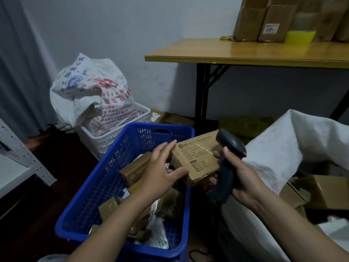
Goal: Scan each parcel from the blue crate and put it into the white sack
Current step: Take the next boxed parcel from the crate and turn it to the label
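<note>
Blue crate (105, 178): under the left forearm, its near rim closest to the person.
Other parcels (133, 170): cardboard boxes and plastic-wrapped packets lying in the crate, beneath the left hand.
Left hand (162, 173): spread wide, fingers nearly straight across the left end of the cardboard parcel (196, 159), thumb against its near edge, so that end is pinched between them.
Right hand (243, 178): wrapped round the handle of the barcode scanner (229, 148), with a fingertip touching the parcel's right end.
Cardboard parcel: held between the two hands, above the crate's far right corner, printed face up.
Barcode scanner: its dark head is above the parcel's right end.
White sack (283, 148): just right of the right hand, folded rim rising beyond it.
White basket (117, 137): beyond the left hand, holding a printed woven bag (88, 91).
Wooden table (245, 53): far beyond both hands, brown boxes (264, 23) on top.
</note>
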